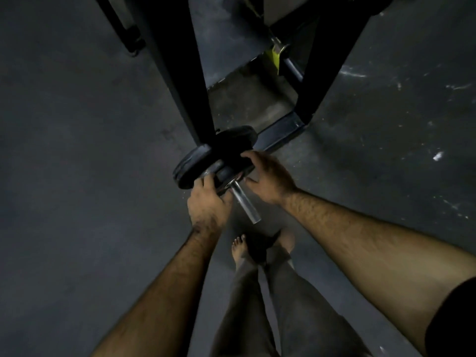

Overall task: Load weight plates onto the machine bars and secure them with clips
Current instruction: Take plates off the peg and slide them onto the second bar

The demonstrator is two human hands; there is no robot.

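A small black weight plate [228, 173] sits on the steel machine bar [246, 204], which sticks out toward me from the black frame. Behind it on the same bar are a larger black plate [186, 171] and another dark plate [235, 140]. My left hand [207, 202] grips the small plate's lower left edge. My right hand [268, 176] holds its right edge, fingers curled over the rim. No clip shows on the bar; the bare bar end pokes out between my hands.
The black machine frame [180, 73] rises ahead with a base crossbar [280, 135] on the floor. Farther back is another bar with a yellow-green part [274, 56]. Dark rubber floor lies all around. My bare feet [240, 247] stand just below the bar end.
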